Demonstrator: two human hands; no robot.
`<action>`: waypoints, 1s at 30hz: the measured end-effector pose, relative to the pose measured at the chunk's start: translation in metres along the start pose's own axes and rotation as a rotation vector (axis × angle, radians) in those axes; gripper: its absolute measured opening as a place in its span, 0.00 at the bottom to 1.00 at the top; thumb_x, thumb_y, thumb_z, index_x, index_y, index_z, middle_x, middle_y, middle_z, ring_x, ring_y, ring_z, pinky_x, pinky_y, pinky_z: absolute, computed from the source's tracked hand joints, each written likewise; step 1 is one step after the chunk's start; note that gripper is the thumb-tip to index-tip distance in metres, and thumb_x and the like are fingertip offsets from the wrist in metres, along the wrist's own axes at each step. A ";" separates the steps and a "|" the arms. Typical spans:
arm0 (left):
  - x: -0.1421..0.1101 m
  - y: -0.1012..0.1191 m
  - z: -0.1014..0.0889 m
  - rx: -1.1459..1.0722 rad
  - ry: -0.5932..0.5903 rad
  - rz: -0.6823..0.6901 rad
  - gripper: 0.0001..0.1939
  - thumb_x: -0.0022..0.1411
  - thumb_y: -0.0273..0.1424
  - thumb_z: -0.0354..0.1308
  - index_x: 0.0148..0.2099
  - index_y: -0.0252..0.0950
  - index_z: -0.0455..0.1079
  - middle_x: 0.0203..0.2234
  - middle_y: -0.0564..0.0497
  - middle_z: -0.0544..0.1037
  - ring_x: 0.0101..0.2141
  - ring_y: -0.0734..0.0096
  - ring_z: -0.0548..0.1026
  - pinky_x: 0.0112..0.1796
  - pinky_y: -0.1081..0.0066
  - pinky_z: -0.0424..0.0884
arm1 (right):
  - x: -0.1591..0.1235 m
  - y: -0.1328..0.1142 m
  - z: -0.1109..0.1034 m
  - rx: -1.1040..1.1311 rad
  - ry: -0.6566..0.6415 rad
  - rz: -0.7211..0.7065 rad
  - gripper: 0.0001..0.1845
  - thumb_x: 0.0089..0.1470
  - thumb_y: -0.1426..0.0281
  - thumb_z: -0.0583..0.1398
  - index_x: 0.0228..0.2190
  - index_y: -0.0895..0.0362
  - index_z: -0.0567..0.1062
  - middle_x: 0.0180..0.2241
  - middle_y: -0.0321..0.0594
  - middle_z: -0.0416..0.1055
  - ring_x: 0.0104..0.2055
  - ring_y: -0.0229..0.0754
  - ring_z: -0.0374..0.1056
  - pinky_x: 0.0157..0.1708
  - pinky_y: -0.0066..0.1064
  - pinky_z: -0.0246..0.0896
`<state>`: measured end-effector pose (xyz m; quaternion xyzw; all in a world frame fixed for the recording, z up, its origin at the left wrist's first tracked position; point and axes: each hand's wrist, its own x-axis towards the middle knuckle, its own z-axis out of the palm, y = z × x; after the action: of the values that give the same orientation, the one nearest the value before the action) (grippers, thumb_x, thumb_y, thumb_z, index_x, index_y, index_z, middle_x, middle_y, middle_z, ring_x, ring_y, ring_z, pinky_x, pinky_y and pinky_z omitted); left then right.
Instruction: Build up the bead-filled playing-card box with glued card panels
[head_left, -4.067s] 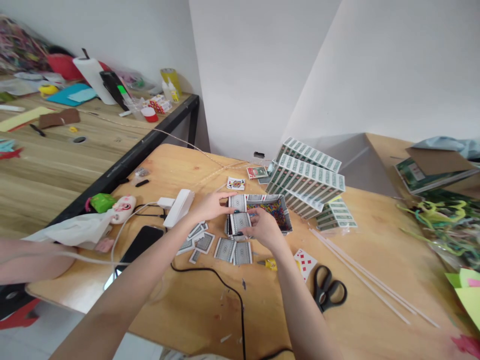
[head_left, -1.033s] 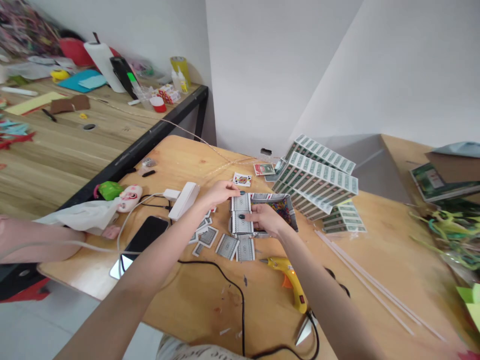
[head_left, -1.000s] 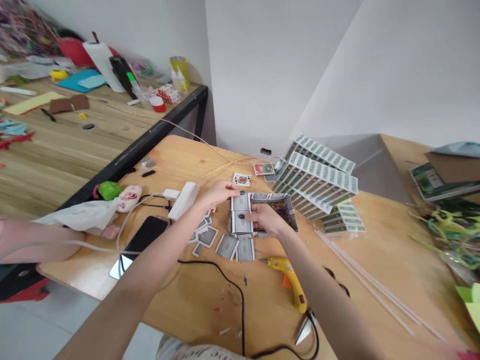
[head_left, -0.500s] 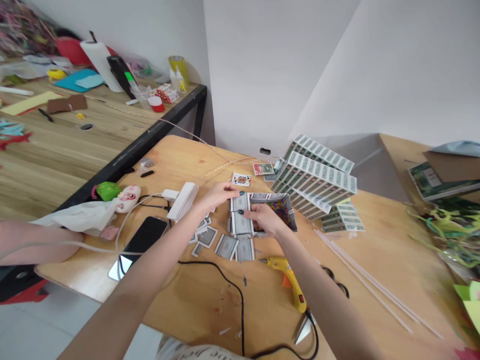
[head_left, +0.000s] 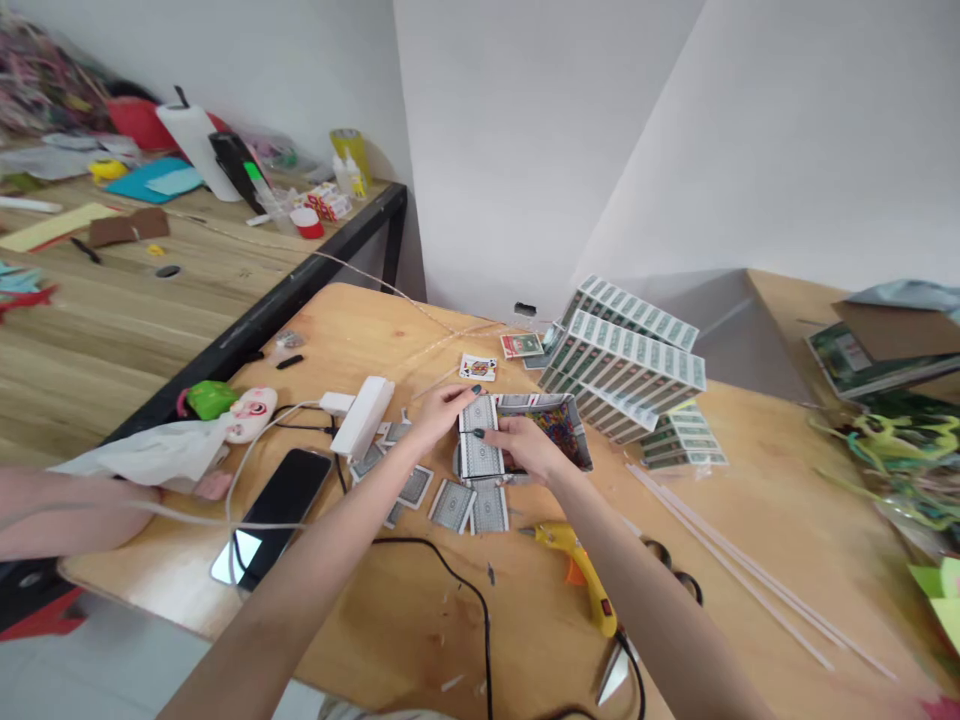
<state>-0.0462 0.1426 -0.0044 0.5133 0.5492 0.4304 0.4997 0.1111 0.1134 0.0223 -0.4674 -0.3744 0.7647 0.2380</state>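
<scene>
A box covered in playing cards (head_left: pixel 581 425) stands on the wooden table, with tiny coloured beads (head_left: pixel 559 425) inside. Over its left end lies a pair of patterned playing cards (head_left: pixel 481 452), edge to edge like one panel. My left hand (head_left: pixel 441 415) pinches the panel's far edge. My right hand (head_left: pixel 529 447) grips its right side, thumb on top, the other fingers hidden beneath. Loose cards (head_left: pixel 453 505) lie just in front of the box. A yellow glue gun (head_left: pixel 581 570) rests beside my right forearm, which partly covers black-handled scissors (head_left: pixel 686 585).
Stacked card boxes (head_left: pixel 622 360) rise behind the box on the right. White glue sticks (head_left: pixel 739 560) lie at right. Left are a phone (head_left: pixel 281 510), a white power strip (head_left: pixel 363 418) and a black cable (head_left: pixel 457 575). Another person's arm (head_left: pixel 67 512) rests at the far left edge.
Since 4.1 s ago my right hand has shifted on the cards, and the glue gun shows more fully. In the last half second the panel has tilted slightly, with both hands still on it.
</scene>
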 end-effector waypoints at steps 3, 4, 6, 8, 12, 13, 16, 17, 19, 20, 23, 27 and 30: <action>0.001 -0.001 0.002 0.017 0.020 0.025 0.15 0.56 0.38 0.54 0.38 0.34 0.76 0.37 0.48 0.80 0.38 0.64 0.75 0.40 0.67 0.70 | 0.001 0.001 0.000 0.020 0.000 -0.008 0.12 0.40 0.64 0.67 0.28 0.59 0.76 0.24 0.37 0.76 0.25 0.40 0.72 0.30 0.31 0.68; 0.002 -0.001 0.002 0.026 0.025 0.033 0.15 0.55 0.38 0.54 0.38 0.34 0.76 0.36 0.48 0.80 0.37 0.64 0.76 0.39 0.67 0.70 | 0.002 0.001 -0.001 0.024 0.001 -0.008 0.12 0.40 0.65 0.67 0.27 0.59 0.76 0.24 0.37 0.76 0.25 0.40 0.72 0.30 0.31 0.68; 0.003 0.000 0.001 0.048 0.032 0.047 0.15 0.54 0.39 0.56 0.36 0.34 0.76 0.34 0.48 0.80 0.36 0.64 0.75 0.38 0.67 0.70 | 0.003 0.003 -0.002 0.031 0.002 -0.010 0.12 0.40 0.65 0.67 0.27 0.59 0.75 0.25 0.38 0.76 0.26 0.41 0.72 0.31 0.32 0.68; 0.003 0.001 0.000 0.066 0.033 0.058 0.15 0.53 0.39 0.56 0.34 0.34 0.76 0.32 0.48 0.80 0.35 0.63 0.75 0.37 0.67 0.70 | 0.005 0.004 -0.003 0.038 0.004 -0.016 0.13 0.41 0.63 0.67 0.27 0.59 0.75 0.26 0.38 0.76 0.26 0.41 0.72 0.32 0.33 0.68; 0.002 0.004 -0.002 0.085 0.037 0.074 0.14 0.54 0.39 0.55 0.34 0.34 0.76 0.32 0.48 0.80 0.36 0.63 0.75 0.37 0.67 0.70 | 0.009 0.008 -0.006 0.034 0.017 -0.038 0.14 0.40 0.62 0.67 0.26 0.59 0.75 0.24 0.37 0.75 0.25 0.40 0.71 0.31 0.32 0.68; 0.001 0.004 -0.002 0.088 0.040 0.077 0.15 0.55 0.39 0.55 0.34 0.33 0.76 0.32 0.48 0.80 0.36 0.63 0.75 0.37 0.67 0.70 | 0.010 0.009 -0.006 0.030 0.022 -0.043 0.14 0.39 0.62 0.67 0.25 0.59 0.75 0.23 0.36 0.74 0.24 0.40 0.70 0.30 0.32 0.67; -0.002 0.004 -0.002 0.090 0.043 0.095 0.17 0.57 0.39 0.52 0.37 0.33 0.76 0.33 0.47 0.80 0.36 0.62 0.75 0.37 0.67 0.70 | 0.015 0.012 -0.006 0.019 0.037 -0.056 0.13 0.38 0.62 0.67 0.23 0.59 0.74 0.21 0.34 0.73 0.23 0.39 0.69 0.30 0.32 0.66; -0.003 0.004 -0.001 0.089 0.043 0.106 0.17 0.57 0.39 0.52 0.38 0.33 0.75 0.34 0.47 0.80 0.37 0.62 0.75 0.38 0.67 0.70 | 0.016 0.013 -0.006 0.016 0.042 -0.061 0.13 0.38 0.62 0.67 0.23 0.59 0.74 0.20 0.34 0.73 0.23 0.39 0.69 0.31 0.32 0.66; -0.007 0.003 0.000 0.090 0.044 0.133 0.16 0.58 0.38 0.51 0.40 0.33 0.74 0.38 0.47 0.79 0.40 0.63 0.74 0.41 0.66 0.69 | 0.017 0.013 -0.005 0.009 0.050 -0.073 0.13 0.38 0.63 0.67 0.23 0.59 0.75 0.20 0.34 0.72 0.24 0.39 0.69 0.31 0.32 0.65; -0.009 0.003 0.000 0.094 0.045 0.148 0.15 0.58 0.36 0.51 0.41 0.34 0.73 0.40 0.47 0.78 0.42 0.64 0.74 0.43 0.66 0.68 | 0.018 0.013 -0.005 0.006 0.053 -0.079 0.13 0.38 0.63 0.67 0.23 0.59 0.75 0.20 0.34 0.72 0.24 0.40 0.69 0.31 0.32 0.65; -0.017 0.002 0.005 0.124 0.056 0.180 0.14 0.58 0.32 0.50 0.45 0.35 0.70 0.44 0.47 0.75 0.45 0.65 0.72 0.47 0.65 0.66 | 0.017 0.011 -0.003 -0.003 0.063 -0.099 0.13 0.36 0.63 0.68 0.22 0.59 0.74 0.20 0.33 0.71 0.25 0.39 0.68 0.31 0.31 0.63; -0.025 -0.002 0.011 0.186 0.100 0.204 0.15 0.59 0.29 0.48 0.49 0.36 0.65 0.48 0.46 0.71 0.49 0.64 0.68 0.52 0.61 0.61 | 0.015 0.009 -0.002 -0.030 0.097 -0.111 0.14 0.36 0.62 0.68 0.21 0.60 0.74 0.19 0.33 0.71 0.25 0.39 0.67 0.30 0.29 0.62; -0.027 -0.004 0.014 0.243 0.107 0.224 0.15 0.59 0.28 0.48 0.49 0.37 0.64 0.48 0.45 0.70 0.50 0.64 0.67 0.53 0.60 0.59 | 0.014 0.011 -0.004 -0.063 0.132 -0.099 0.14 0.37 0.62 0.67 0.21 0.60 0.74 0.19 0.33 0.70 0.25 0.39 0.66 0.28 0.28 0.61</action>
<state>-0.0338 0.1151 -0.0075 0.6041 0.5625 0.4406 0.3529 0.1078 0.1185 0.0052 -0.5049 -0.4047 0.7073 0.2849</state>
